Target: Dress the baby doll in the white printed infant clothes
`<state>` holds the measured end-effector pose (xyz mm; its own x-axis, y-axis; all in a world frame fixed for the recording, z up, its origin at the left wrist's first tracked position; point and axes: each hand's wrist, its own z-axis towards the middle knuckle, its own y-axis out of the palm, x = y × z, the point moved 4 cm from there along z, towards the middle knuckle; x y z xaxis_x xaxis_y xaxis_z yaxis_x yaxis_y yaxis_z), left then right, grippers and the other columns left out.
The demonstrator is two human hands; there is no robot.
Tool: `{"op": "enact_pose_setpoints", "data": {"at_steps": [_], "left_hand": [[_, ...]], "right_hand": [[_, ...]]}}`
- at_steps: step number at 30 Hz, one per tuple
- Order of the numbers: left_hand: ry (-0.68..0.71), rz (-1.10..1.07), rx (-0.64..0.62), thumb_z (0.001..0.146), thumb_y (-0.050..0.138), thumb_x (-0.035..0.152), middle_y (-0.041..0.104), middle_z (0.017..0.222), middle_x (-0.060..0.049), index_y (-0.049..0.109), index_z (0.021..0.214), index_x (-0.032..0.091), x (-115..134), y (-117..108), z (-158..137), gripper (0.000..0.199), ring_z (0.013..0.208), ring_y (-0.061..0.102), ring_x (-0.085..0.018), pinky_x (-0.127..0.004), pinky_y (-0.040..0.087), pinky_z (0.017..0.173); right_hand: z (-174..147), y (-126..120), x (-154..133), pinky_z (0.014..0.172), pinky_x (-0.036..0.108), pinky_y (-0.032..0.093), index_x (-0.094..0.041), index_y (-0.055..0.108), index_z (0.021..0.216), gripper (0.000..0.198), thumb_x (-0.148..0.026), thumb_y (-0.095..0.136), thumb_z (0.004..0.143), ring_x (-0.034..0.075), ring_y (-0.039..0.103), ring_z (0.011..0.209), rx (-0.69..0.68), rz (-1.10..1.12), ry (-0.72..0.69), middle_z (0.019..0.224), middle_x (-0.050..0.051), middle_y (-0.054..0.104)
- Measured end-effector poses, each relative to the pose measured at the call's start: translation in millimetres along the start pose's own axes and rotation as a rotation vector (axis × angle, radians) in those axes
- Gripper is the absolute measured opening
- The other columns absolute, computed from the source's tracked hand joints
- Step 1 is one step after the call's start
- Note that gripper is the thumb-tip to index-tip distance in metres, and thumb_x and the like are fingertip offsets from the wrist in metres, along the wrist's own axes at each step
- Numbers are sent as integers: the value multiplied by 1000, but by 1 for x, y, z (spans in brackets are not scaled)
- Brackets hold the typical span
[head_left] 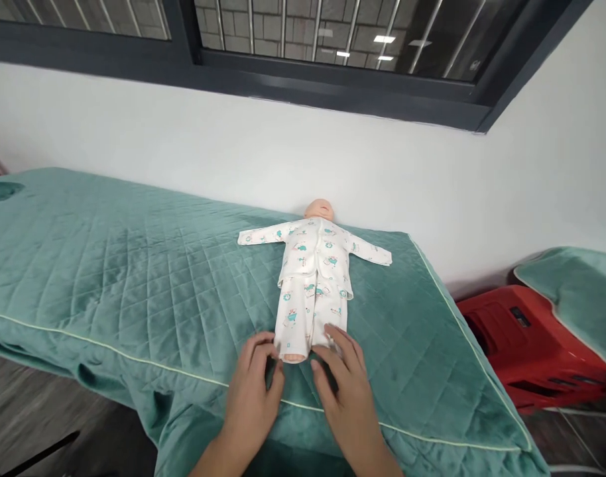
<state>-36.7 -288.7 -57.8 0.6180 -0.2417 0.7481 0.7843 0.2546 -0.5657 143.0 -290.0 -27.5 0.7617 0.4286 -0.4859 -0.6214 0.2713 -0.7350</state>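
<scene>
A baby doll (319, 209) lies on its back on the green quilted cover, head toward the wall. It wears a white printed long-sleeved top (317, 248), arms spread out. White printed trousers (296, 318) cover both its legs. At the cuff on the left of the view, my left hand (254, 384) has thumb and index finger nearly together at the edge of the cloth. My right hand (347, 387) is curled over the other cuff, its fingertips on the cloth and its thumb just below. That hand hides the end of this leg; a bit of the other foot shows.
The green quilted cover (183, 285) drapes over the bed's front edge. A white wall (208, 146) and a dark-framed window (333, 93) rise behind. At the right stands a red plastic object (536, 344) with green cloth (571, 291) over it.
</scene>
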Motion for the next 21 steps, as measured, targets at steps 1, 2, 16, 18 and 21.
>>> {"op": "enact_pose_setpoints", "data": {"at_steps": [1, 2, 16, 18, 21], "left_hand": [[49, 26, 36, 94, 49, 21, 55, 131, -12, 58, 104, 21, 7, 0, 0, 14, 123, 55, -25, -46, 51, 99], [102, 50, 57, 93, 50, 19, 52, 137, -13, 57, 109, 21, 14, 1, 1, 18, 128, 51, -26, -48, 51, 102], [408, 416, -79, 92, 54, 15, 54, 145, -10, 65, 99, 18, 62, 39, 40, 14, 141, 41, -33, -53, 46, 106], [402, 425, -89, 93, 54, 16, 55, 144, -9, 66, 100, 19, 59, 40, 42, 15, 140, 41, -33, -54, 46, 105], [397, 410, -88, 93, 53, 15, 57, 142, -9, 66, 102, 19, 55, 40, 43, 17, 140, 42, -32, -54, 45, 106]], "right_hand": [[-4, -3, 6, 104, 48, 50, -28, 60, 119, 24, -21, 53, 97, 27, 47, 134, 23, 43, 46, 142, 8, 52], [-8, -6, 12, 104, 46, 51, -29, 58, 124, 28, -23, 54, 97, 25, 49, 133, 46, 82, 95, 142, 8, 52], [-9, 4, 40, 76, 36, 49, -22, 59, 94, 6, -25, 54, 95, 22, 58, 87, 23, 137, 300, 93, 5, 61], [-6, 6, 39, 76, 36, 47, -22, 59, 93, 8, -25, 53, 96, 22, 57, 87, 2, 126, 296, 93, 5, 61], [-5, 10, 40, 74, 35, 44, -22, 57, 89, 11, -26, 52, 97, 22, 55, 84, -16, 117, 298, 90, 4, 60]]}}
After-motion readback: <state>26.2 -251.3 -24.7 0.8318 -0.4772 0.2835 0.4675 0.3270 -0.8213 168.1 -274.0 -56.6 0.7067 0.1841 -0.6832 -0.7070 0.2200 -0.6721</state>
